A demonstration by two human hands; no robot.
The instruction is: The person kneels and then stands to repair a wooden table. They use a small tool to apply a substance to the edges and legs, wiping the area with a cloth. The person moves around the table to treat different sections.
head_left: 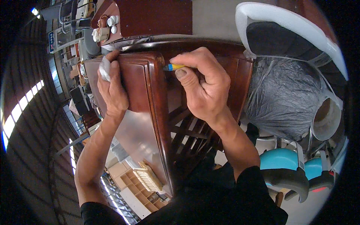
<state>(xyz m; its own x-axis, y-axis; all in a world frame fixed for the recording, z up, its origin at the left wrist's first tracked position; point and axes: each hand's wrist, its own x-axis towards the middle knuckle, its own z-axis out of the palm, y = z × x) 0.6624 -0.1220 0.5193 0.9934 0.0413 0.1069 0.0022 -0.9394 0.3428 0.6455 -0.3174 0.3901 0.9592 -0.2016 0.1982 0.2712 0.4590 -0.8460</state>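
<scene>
My dark sleeves enter from the lower edge, both forearms bare. My right hand [204, 88] is curled shut around a small yellow-and-blue marker-like stick [173, 67], thumb and forefinger pinching it; its tip points left and touches the moulded edge of the glossy reddish-brown wooden panel [144, 86]. My left hand [112, 90] grips the same panel from its far side, fingers wrapped over the top edge, with a crumpled white cloth [105, 69] clamped between the fingers and the wood. The panel runs from my body toward the upper middle of the view, its polished face reflecting light. Under my right wrist, the dark wooden slats of a chair frame [189, 131] show. To the right, beyond the hand, sits a bulky shape wrapped in grey plastic film [285, 97] with white foam padding [292, 26] over its top. Farther off, upper left, white cups [112, 22] stand on a reddish wooden surface [150, 17].
</scene>
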